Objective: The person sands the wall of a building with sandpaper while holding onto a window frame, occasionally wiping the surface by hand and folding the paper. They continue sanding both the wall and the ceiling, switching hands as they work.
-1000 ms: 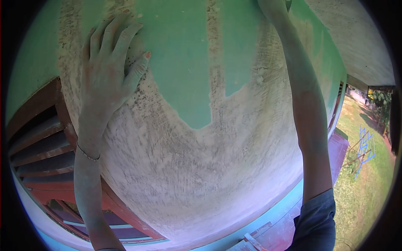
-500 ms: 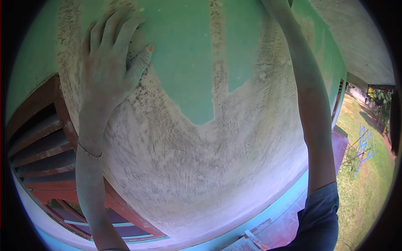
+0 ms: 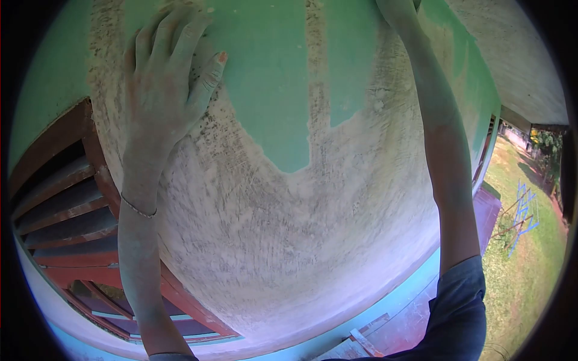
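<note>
L hand [image 3: 165, 84] lies flat on the wall [image 3: 271, 240], fingers spread, gripping nothing. It has crept up and a bit to the right vs 1 s ago, thumb now at the edge of the green paint [image 3: 271, 90]. R arm [image 3: 445, 150] still reaches up past the top of view, so hand is hidden; can't tell if it's open or closed. The 2 green strips look about unchanged, bare plaster below. Prob. L hand just braces while work goes on higher up. Bracelet [image 3: 138, 209] on L wrist, brown window slats [image 3: 60, 210] at left.

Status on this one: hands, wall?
Left hand open, flat on wall. Right hand out of frame, arm raised. Green paint patch between arms; window lower left.
</note>
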The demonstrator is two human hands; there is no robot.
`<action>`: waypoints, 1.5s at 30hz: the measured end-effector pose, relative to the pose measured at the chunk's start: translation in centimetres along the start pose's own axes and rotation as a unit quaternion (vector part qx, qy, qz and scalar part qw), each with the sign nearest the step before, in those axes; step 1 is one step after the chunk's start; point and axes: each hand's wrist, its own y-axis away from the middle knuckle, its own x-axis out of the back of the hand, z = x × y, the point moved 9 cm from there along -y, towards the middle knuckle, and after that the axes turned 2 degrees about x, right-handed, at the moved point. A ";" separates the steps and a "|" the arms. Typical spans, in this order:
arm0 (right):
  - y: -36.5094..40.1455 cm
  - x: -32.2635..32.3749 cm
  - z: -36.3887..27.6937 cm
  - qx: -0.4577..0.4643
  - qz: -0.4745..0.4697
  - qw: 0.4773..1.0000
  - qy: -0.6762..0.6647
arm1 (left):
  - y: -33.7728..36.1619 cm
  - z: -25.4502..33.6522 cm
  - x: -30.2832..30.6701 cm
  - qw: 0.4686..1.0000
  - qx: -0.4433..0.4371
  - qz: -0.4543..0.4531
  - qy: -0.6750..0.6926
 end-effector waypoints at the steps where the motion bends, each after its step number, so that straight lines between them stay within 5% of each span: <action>1: 1.4 0.2 -3.7 -0.054 -0.069 0.996 -0.013 | 0.2 -0.5 0.0 1.000 0.007 -0.002 -0.003; 6: 12.1 -0.4 -1.9 0.196 0.101 0.973 0.075 | 0.9 -0.8 0.2 1.000 0.015 -0.010 0.004; 11: 22.5 -1.0 -1.6 0.202 0.044 0.975 0.087 | 0.4 0.7 0.0 1.000 0.014 0.010 0.000; 13: 16.1 -0.5 -2.7 0.231 0.100 0.961 0.117 | 0.2 0.9 0.3 1.000 0.009 0.004 -0.005; 14: 9.1 -1.6 0.0 0.125 0.034 0.989 0.066 | 0.2 1.1 0.3 1.000 0.009 -0.002 -0.007; 17: 3.5 0.4 -4.7 -0.049 -0.059 0.995 0.060 | 0.7 -1.2 -0.3 0.999 0.040 0.006 -0.005; 23: 14.0 -0.7 -1.6 0.110 0.046 0.993 -0.002 | 1.0 -0.8 -0.1 0.999 0.036 -0.012 0.003; 24: 16.9 -0.9 -1.4 0.186 0.081 0.976 0.073 | 0.9 -0.6 0.1 0.999 0.040 -0.012 -0.001; 27: 20.2 -0.9 -1.7 0.174 0.058 0.977 0.106 | 1.0 -0.3 0.3 0.999 0.047 -0.010 -0.002; 29: 14.3 -1.4 -1.0 0.204 0.084 0.971 0.093 | 1.0 -0.5 -0.1 0.999 0.038 -0.003 0.011; 33: 4.3 -0.4 -4.6 -0.035 -0.009 0.999 0.028 | 0.9 -0.7 -0.3 0.999 0.051 -0.018 -0.007; 36: 8.1 -0.3 -5.6 -0.009 -0.011 0.999 0.049 | 1.1 -1.1 -0.4 0.998 0.050 -0.020 -0.009; 38: 12.2 -0.7 -3.0 0.158 0.099 0.981 0.055 | 1.1 -0.8 -0.1 0.998 0.053 -0.023 -0.026; 42: 20.6 -1.3 -0.5 0.145 0.058 0.984 0.086 | 1.3 -1.1 0.2 0.998 0.056 -0.015 0.003; 45: 15.7 -1.2 -0.2 0.158 0.097 0.977 0.101 | 1.1 -0.8 0.0 0.998 0.053 -0.006 -0.015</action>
